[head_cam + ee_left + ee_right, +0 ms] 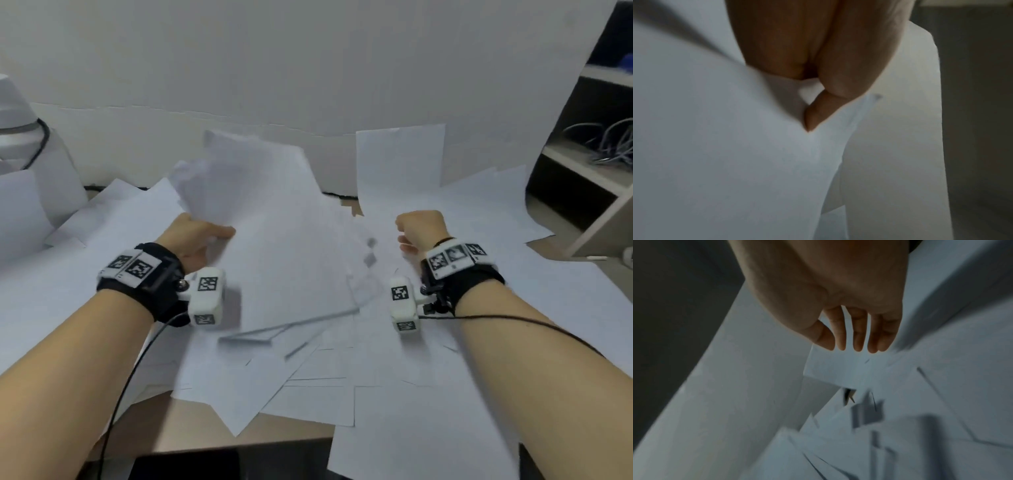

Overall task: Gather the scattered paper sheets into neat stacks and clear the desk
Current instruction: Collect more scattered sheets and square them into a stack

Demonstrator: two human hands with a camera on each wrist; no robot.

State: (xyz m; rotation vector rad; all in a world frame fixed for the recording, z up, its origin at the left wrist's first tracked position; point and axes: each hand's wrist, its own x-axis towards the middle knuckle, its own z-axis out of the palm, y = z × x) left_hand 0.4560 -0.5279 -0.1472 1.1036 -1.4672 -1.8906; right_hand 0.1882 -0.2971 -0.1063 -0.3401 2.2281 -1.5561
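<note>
Many white paper sheets (pixel 308 342) lie scattered and overlapping across the desk (pixel 191 428). My left hand (pixel 202 233) grips a bunch of sheets (pixel 246 192) by its lower edge and holds it tilted up over the pile. In the left wrist view the thumb and a finger of the left hand (pixel 818 97) pinch the held sheets (pixel 735 162). My right hand (pixel 418 229) hovers over the right part of the pile. In the right wrist view the right hand (pixel 855 337) points its straight fingers down at the sheets (pixel 838 369) and holds nothing.
One sheet (pixel 399 164) leans upright against the white back wall. A white device with a black cable (pixel 13 113) stands at the far left. A shelf unit with cables (pixel 589 171) is at the right. A dark object (pixel 222 462) sits at the desk's front edge.
</note>
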